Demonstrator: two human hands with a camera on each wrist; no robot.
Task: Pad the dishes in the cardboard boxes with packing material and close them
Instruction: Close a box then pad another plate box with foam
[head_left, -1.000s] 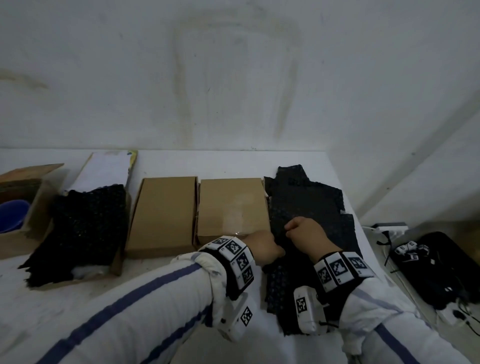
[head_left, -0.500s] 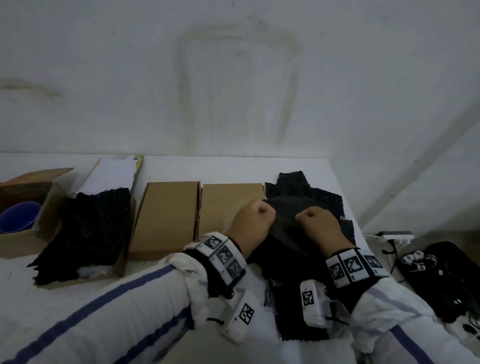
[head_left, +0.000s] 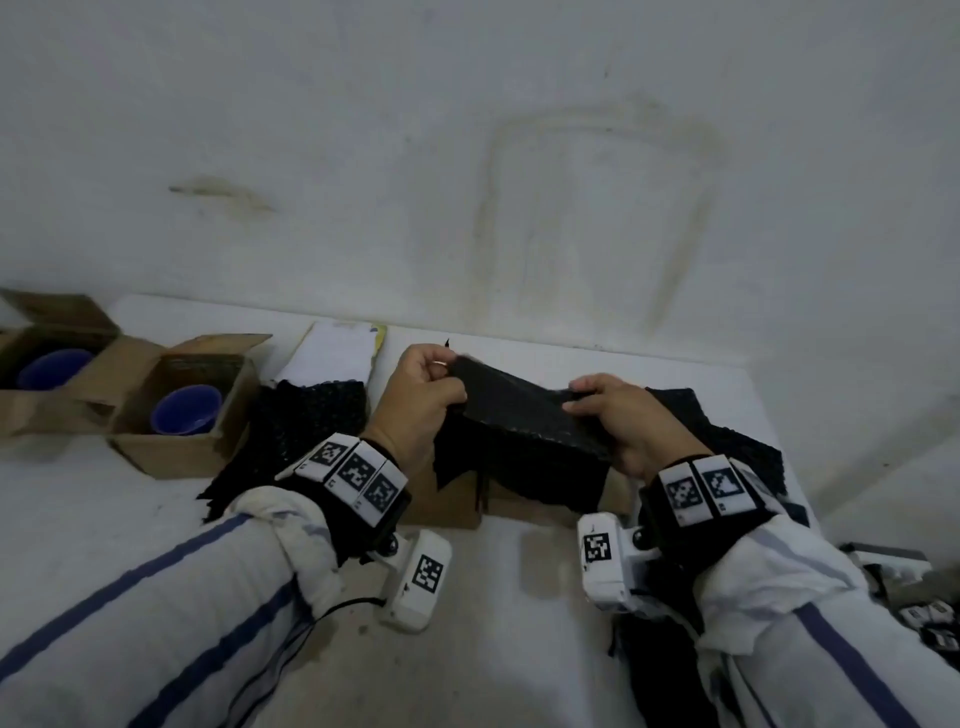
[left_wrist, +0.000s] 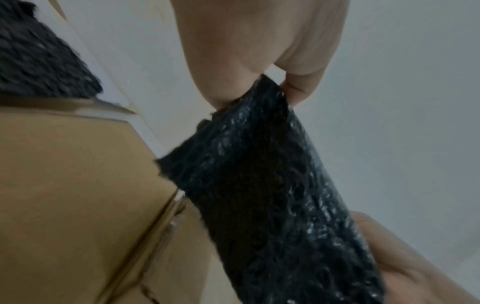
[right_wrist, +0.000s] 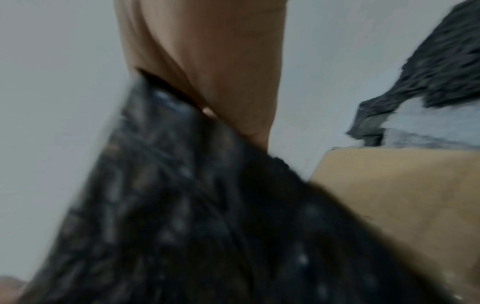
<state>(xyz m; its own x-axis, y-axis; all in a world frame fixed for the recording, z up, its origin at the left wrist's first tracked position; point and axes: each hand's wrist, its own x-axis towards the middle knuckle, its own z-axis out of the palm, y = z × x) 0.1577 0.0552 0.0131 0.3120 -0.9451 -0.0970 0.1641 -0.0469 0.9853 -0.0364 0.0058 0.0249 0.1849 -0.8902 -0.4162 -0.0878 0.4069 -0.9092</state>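
Observation:
Both hands hold one black bubble-wrap sheet (head_left: 524, 421) up above the table. My left hand (head_left: 431, 379) pinches its left top corner, and my right hand (head_left: 597, 400) grips its right edge. The sheet (left_wrist: 272, 195) hangs down over two closed cardboard boxes (head_left: 447, 506), which it mostly hides. In the left wrist view, thumb and finger clamp the sheet's end. The right wrist view is blurred, with the sheet (right_wrist: 194, 216) under the palm. Two open boxes (head_left: 171, 447) at the left each hold a blue bowl (head_left: 187, 410).
An open box (head_left: 291, 431) stuffed with black wrap (head_left: 311, 410) stands left of my left hand, its white flap (head_left: 337, 353) raised. More black wrap (head_left: 727, 441) lies at the table's right end. Cables and devices (head_left: 904, 587) lie beyond the right edge. A white wall rises behind.
Both hands have lifted the black sheet off the pile at the right and carried it up and leftward over the closed boxes. The head view has swung left, showing a second bowl box.

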